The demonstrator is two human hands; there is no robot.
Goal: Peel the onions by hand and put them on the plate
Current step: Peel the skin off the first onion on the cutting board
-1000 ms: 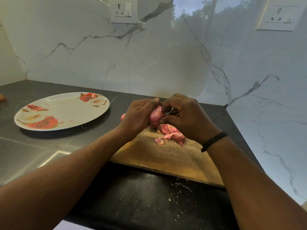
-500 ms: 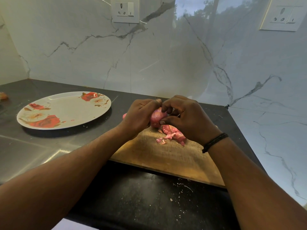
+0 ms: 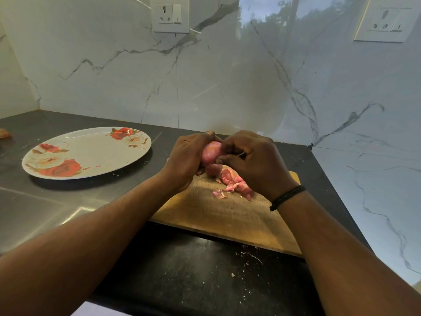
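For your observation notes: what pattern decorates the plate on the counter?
Red and cream roses with brown leaves on a white plate, seen in the head view.

- A single wide-angle view from a camera worn on the person's head, looking forward and down.
- Both forearms reach in from the bottom edge; the left hand [image 3: 184,161] and right hand [image 3: 255,164] meet near the centre, close to the lens.
- The counter [image 3: 57,206] fills the lower half; the marble wall [image 3: 205,76] fills the upper half.
- Straight lines bow toward the edges.
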